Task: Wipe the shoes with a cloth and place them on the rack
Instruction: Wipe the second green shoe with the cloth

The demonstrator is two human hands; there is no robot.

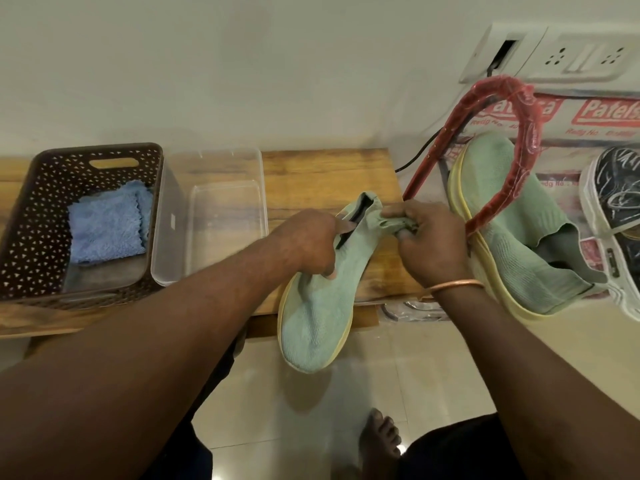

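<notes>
Head view: 1 green shoe (pixel 315 313) is held at its collar by 2 hands, with its toe reaching out past the edge of the bench (pixel 329 174). The left hand (pixel 308 244) is curled into the opening, and the right hand (pixel 429 244) is pinched on bunched collar fabric. Just right of the grip, a 2nd green shoe (pixel 512 237) is seen on the rack (pixel 502 161). Well left of the grip, the cloth (pixel 107 226) is seen in a basket (pixel 31 216).

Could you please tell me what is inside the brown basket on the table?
A blue cloth lies crumpled inside the brown basket. Whatever may sit beneath the cloth is covered.
</notes>
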